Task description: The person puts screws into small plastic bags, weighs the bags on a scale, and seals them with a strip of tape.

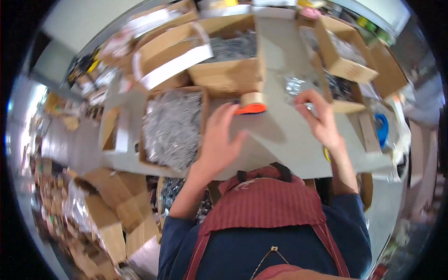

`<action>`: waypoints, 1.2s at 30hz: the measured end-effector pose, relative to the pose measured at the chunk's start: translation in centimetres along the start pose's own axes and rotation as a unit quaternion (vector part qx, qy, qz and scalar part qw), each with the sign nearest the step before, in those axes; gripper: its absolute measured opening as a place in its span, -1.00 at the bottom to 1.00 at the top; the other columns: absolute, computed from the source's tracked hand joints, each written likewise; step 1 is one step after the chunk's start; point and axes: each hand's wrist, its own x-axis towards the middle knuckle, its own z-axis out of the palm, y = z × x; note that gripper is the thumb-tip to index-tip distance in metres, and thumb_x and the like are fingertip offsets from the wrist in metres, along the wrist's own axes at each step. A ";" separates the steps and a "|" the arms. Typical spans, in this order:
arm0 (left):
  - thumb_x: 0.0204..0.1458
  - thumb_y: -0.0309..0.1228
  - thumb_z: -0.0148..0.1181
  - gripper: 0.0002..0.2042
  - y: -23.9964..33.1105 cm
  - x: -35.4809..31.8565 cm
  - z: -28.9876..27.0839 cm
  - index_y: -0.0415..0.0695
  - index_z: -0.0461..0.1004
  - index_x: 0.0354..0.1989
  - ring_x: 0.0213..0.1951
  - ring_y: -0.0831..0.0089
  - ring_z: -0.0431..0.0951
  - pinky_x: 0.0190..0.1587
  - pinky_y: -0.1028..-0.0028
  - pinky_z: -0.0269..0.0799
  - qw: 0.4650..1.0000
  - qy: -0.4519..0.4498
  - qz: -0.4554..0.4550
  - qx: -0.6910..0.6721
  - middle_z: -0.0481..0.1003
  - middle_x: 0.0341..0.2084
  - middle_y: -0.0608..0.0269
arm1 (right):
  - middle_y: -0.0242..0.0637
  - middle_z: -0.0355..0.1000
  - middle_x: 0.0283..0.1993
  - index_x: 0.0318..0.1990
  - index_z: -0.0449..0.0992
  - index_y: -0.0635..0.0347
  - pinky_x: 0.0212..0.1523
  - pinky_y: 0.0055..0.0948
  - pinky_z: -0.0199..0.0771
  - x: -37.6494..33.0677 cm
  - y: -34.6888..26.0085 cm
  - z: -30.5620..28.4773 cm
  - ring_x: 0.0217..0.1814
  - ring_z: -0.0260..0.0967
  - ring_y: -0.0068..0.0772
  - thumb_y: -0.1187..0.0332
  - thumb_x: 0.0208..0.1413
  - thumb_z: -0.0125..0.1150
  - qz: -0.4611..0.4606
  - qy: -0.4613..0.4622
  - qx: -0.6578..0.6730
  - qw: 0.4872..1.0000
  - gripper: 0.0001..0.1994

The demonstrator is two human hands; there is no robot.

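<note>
While both hands — left (218,140), right (317,116) — hover open, one tape roll (252,102) sits between them, beside one box of metal parts (172,126).

Tape roll (252,102) on table (284,135), between hands. Box of metal parts (171,127) left of left hand (218,140). Clear bag (295,87) under right hand (319,119). More boxes (228,56) behind.

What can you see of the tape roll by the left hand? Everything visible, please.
The tape roll is a tan roll of packing tape seated in an orange dispenser base, which shows as a bright strip along its lower edge. It sits on the grey table, just in front of an open cardboard box. The left hand has its fingertips right beside the orange edge; blur hides whether they touch. The right hand is apart from it.
</note>
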 end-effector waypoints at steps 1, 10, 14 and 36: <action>0.00 -0.46 0.31 -0.45 -0.5 -0.2 0.5 -0.10 0.33 0.23 0.22 0.16 0.35 0.11 0.28 0.40 1.000 -0.002 -0.014 0.008 0.35 0.20 0.04 | -0.23 0.41 -0.27 -0.21 0.40 0.28 -0.06 -0.35 0.39 -0.4 0.3 -0.1 -0.14 0.39 -0.27 0.58 0.18 0.10 -0.022 0.013 0.034 0.999 -0.94; 0.09 -0.44 0.25 -0.48 -0.5 0.1 5.7 -0.20 0.29 0.25 0.23 0.23 0.37 0.20 0.30 0.33 0.979 -0.122 -0.063 -0.151 0.35 0.21 0.05 | -0.11 0.52 -0.20 -0.24 0.31 0.31 -0.15 -0.36 0.50 -3.2 3.9 0.9 -0.14 0.54 -0.32 0.56 0.24 0.03 0.117 0.104 0.076 0.985 -0.96; 0.08 -0.36 0.32 -0.35 0.2 0.4 8.0 -0.24 0.17 0.32 0.17 0.21 0.41 0.19 0.28 0.35 0.890 -0.166 -0.143 -0.400 0.36 0.18 -0.02 | -0.19 0.47 -0.11 -0.15 0.30 0.29 -0.14 -0.46 0.53 -5.3 2.5 2.1 -0.12 0.46 -0.50 0.50 0.35 -0.06 0.113 0.087 0.178 0.974 -0.95; 0.03 -0.63 0.25 -0.57 2.5 -1.0 6.7 -0.30 0.31 0.10 -0.23 0.49 0.55 -0.17 0.49 0.51 0.834 -0.079 -0.222 -0.499 0.53 -0.20 0.16 | -0.22 0.49 -0.01 0.13 0.30 0.26 0.00 -0.46 0.45 -5.7 -0.4 3.1 0.01 0.45 -0.50 0.39 0.25 0.14 0.281 0.067 0.408 0.866 -0.66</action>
